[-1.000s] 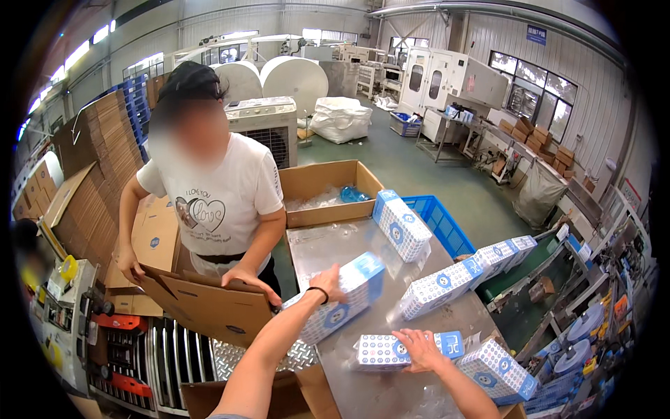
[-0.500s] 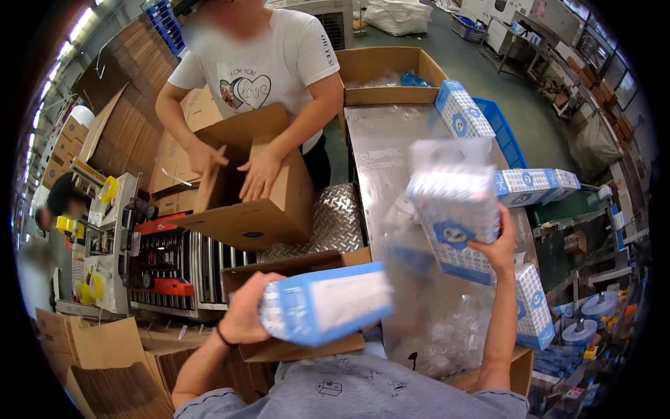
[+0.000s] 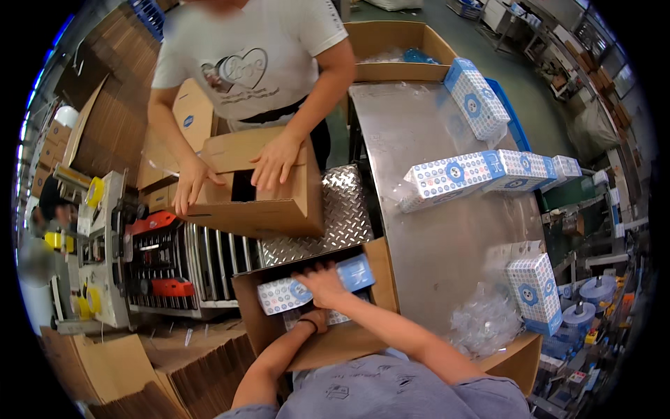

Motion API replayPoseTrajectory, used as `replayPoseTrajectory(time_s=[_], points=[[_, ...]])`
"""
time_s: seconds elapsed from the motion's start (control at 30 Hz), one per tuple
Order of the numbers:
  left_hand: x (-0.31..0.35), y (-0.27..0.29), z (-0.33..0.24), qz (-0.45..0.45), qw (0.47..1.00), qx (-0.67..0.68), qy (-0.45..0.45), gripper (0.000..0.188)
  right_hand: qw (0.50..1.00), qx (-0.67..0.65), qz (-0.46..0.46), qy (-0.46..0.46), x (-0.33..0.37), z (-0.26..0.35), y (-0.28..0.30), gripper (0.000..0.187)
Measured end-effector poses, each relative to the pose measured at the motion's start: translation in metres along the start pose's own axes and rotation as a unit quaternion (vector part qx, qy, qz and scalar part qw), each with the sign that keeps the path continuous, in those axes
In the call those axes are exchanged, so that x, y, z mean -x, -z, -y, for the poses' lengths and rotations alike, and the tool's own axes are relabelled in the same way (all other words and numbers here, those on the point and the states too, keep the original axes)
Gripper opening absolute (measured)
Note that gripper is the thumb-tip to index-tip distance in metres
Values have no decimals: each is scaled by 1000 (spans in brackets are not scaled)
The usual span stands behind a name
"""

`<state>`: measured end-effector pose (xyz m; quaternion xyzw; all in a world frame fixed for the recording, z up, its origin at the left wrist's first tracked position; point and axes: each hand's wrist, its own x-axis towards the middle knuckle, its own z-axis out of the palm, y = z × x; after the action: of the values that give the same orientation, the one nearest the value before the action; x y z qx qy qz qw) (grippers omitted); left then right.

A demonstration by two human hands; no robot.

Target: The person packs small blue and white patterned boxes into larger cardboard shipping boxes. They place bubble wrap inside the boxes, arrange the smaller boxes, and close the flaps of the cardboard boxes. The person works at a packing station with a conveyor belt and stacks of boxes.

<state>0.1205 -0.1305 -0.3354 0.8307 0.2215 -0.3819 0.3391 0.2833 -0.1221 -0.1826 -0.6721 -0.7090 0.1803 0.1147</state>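
Observation:
Inside the open cardboard carton in front of me lies a blue-and-white printed package. My right hand rests across the middle of this package, fingers spread over its top. Just below it, my left hand reaches into the carton, against a second, similar package that is mostly covered. The left fingers are largely hidden, so their grip is unclear.
A co-worker's hands press on the flaps of another carton ahead. On the metal table at right lie several similar packages and clear plastic bags. Red-ended rollers are at left.
Both hands have moved down into the near carton; the packages they carried are no longer held up above the table. The co-worker has folded flaps inward on the other carton.

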Motion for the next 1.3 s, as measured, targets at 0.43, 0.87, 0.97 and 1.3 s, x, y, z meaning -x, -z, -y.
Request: replayPoseTrajectory(time_s=[0.43,0.87,0.97,1.3], points=[[127,225,-176,-108,906,305,-274,33,959,30,-254,-120,103,-255,244,66],[-50,292,-359,-300,936,-153,-102,107,841,356,-168,-370,195,-424,322,87],[-40,333,-339,-70,981,135,-119,83,809,405,-135,-404,193,-492,292,91],[177,212,-145,-174,555,811,-70,63,918,32,-95,-383,155,-307,233,119]])
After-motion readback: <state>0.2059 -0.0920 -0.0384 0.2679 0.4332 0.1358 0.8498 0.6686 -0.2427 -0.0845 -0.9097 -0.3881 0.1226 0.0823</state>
